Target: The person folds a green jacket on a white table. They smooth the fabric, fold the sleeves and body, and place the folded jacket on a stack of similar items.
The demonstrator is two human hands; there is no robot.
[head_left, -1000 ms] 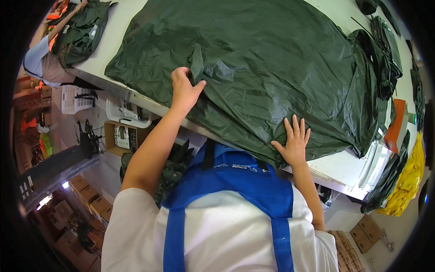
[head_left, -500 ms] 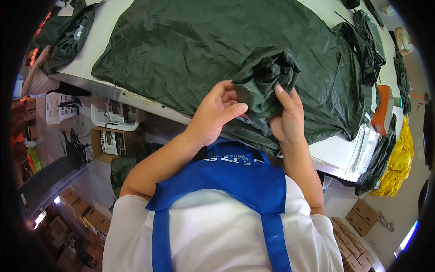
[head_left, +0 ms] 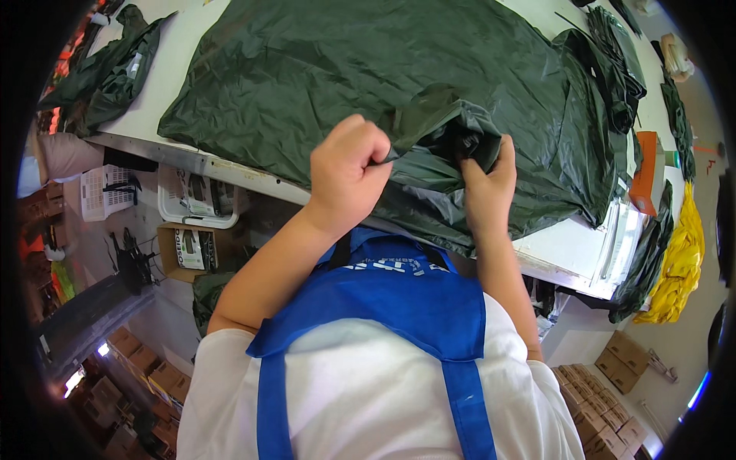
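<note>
Dark green, glossy, crinkled sheet fabric [head_left: 307,84] lies spread across a long white-topped table [head_left: 556,245], its near side gathered up into a loose, open-mouthed cuff [head_left: 433,126] between the hands of a worker in a white shirt [head_left: 368,399] and a bright blue bib apron [head_left: 376,307]. The left hand [head_left: 350,172] is closed into a fist, with the cuff's left edge pinched at the thumb side. The right hand [head_left: 489,180] is partly curled, thumb and fingers gripping the cuff's right rim around its dark opening; I can't make out every fingertip. The rest of the fabric lies flat but wrinkled beyond them and hangs slightly at the near table edge. To the worker's right stand an upright orange box [head_left: 648,172] and, past it, a hanging bunch of yellow material [head_left: 678,264]. On the left, another dark green garment-like heap [head_left: 115,88] rests on the table's far end, near a person in pale clothing [head_left: 73,153]. Below sit a white slotted crate [head_left: 96,199] and an open brown cardboard box [head_left: 173,264].
</note>
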